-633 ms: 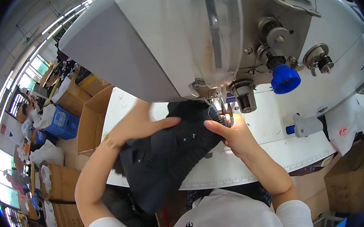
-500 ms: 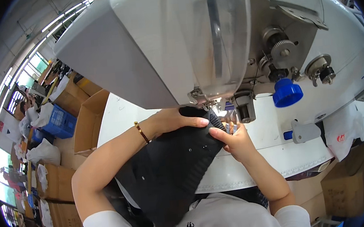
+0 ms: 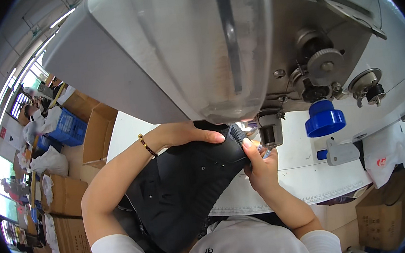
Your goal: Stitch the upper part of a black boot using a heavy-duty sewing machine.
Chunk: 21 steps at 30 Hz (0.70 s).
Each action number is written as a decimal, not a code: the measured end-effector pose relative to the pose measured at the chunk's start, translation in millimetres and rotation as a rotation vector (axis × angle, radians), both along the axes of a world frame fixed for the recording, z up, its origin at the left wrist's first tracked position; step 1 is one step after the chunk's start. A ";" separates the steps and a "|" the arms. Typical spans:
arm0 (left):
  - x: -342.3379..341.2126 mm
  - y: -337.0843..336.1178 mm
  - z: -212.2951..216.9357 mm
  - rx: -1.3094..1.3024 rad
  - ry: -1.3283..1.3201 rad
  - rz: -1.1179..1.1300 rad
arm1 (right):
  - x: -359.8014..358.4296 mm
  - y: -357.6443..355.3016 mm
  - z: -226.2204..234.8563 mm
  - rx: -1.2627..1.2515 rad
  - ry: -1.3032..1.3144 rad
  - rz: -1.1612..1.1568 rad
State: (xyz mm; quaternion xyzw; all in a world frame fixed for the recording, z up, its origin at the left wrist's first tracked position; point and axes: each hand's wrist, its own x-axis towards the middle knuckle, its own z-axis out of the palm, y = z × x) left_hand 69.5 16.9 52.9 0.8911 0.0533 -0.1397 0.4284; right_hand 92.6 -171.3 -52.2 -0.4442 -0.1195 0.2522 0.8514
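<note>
A big grey sewing machine (image 3: 215, 52) hangs over the white table (image 3: 315, 179) and hides most of it, with a blue knob (image 3: 324, 118) on the right. The left hand (image 3: 188, 133) lies flat, fingers closed, on the black shoe upper (image 3: 184, 187), and the right hand (image 3: 260, 162) pinches its edge right under the machine. Cardboard boxes (image 3: 94, 137) stand on the left, and the near table edge is bare.
</note>
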 end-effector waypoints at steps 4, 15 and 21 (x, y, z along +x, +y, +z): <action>-4.4 -4.4 -7.5 -0.077 -0.126 0.027 | 2.4 2.3 -12.3 -0.056 -0.170 -0.128; -22.3 -30.4 0.1 -0.235 -0.201 0.258 | 19.6 -4.0 4.4 -0.061 -0.343 -0.077; -21.4 -28.4 -8.8 -0.256 -0.236 0.320 | 24.5 -6.1 5.7 -0.120 -0.267 -0.027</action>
